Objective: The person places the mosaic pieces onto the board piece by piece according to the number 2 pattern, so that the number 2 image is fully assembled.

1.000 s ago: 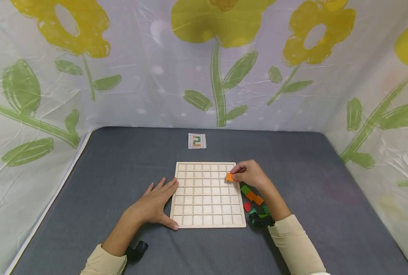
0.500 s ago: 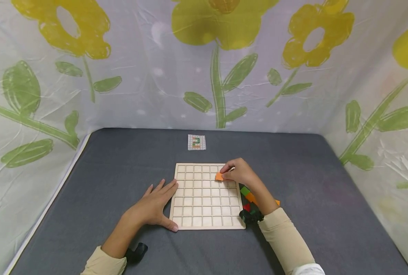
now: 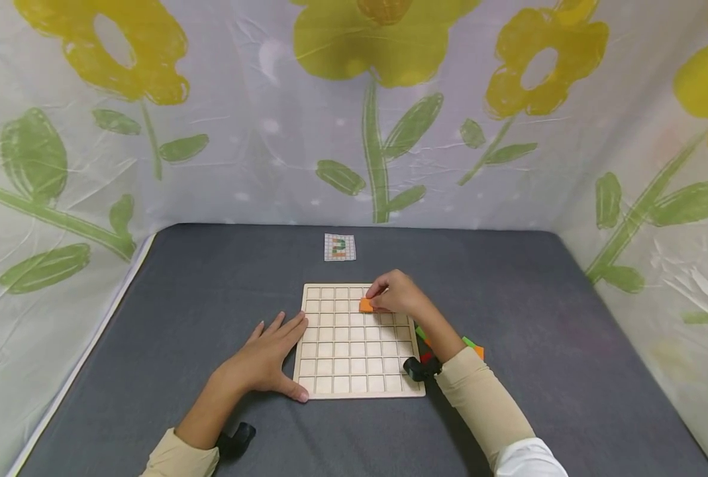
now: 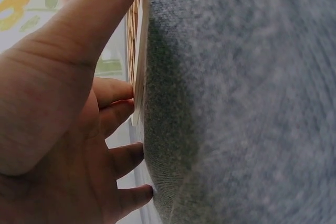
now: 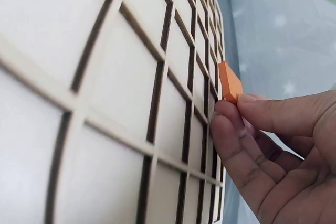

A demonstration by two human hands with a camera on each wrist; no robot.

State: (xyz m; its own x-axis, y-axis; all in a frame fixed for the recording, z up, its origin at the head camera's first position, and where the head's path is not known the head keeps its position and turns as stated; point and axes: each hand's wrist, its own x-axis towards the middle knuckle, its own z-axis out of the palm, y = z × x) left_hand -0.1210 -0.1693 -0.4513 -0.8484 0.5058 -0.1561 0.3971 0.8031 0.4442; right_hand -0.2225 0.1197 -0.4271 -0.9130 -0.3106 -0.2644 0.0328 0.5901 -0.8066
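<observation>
A square wooden grid board (image 3: 333, 352) lies on the dark cloth. My left hand (image 3: 265, 358) rests spread at its left side, with thumb and some fingertips touching the rim. In the left wrist view, two fingers (image 4: 116, 92) meet the board's edge while the others touch the cloth. Over the far rows, my right hand (image 3: 397, 293) pinches an orange square tile (image 3: 365, 305) between thumb and fingers. The right wrist view shows this orange tile (image 5: 230, 82) tilted above the grid, its lower corner hidden by the fingertips.
Green, orange and red tiles (image 3: 426, 358) lie right of the board, partly hidden by the right forearm. Beyond the board is a small card (image 3: 340, 247) with a coloured grid pattern. A flower-printed curtain (image 3: 258, 132) stands behind the table (image 3: 210, 278).
My right hand has moved left over the board's far rows, carrying the orange tile from the right edge toward the middle. The left hand stays in place.
</observation>
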